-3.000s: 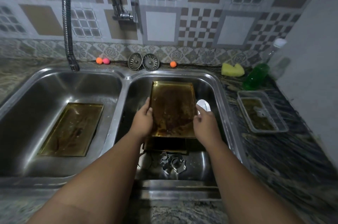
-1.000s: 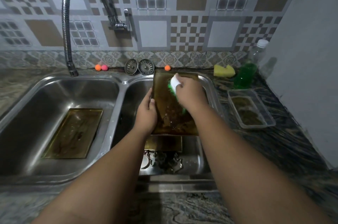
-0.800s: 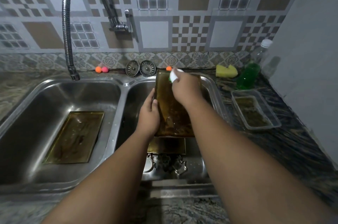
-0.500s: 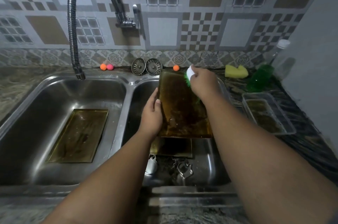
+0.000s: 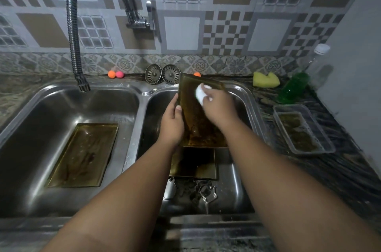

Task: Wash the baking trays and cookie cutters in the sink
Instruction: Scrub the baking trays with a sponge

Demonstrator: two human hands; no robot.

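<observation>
A greasy brown baking tray point(image 5: 198, 124) stands tilted in the right sink basin point(image 5: 245, 95), its top edge leaning at the back rim. My left hand point(image 5: 172, 124) grips its left edge. My right hand point(image 5: 217, 105) is shut on a white-handled scrub brush point(image 5: 199, 93) pressed against the tray's upper part. A second tray point(image 5: 194, 164) lies flat beneath it. Metal cookie cutters point(image 5: 203, 189) lie at the basin's near end. A third tray point(image 5: 82, 154) rests flat in the left basin point(image 5: 51, 103).
A flexible faucet hose point(image 5: 73, 31) hangs over the left basin. Two sink strainers point(image 5: 161, 74) and small orange and pink balls point(image 5: 115, 74) sit on the back ledge. On the right counter are a yellow sponge point(image 5: 266, 80), a green soap bottle point(image 5: 293, 87) and a clear plastic container point(image 5: 303, 129).
My right hand has moved the brush from the tray's right side up across its surface to the upper part. My left hand keeps its grip on the tray's left edge.
</observation>
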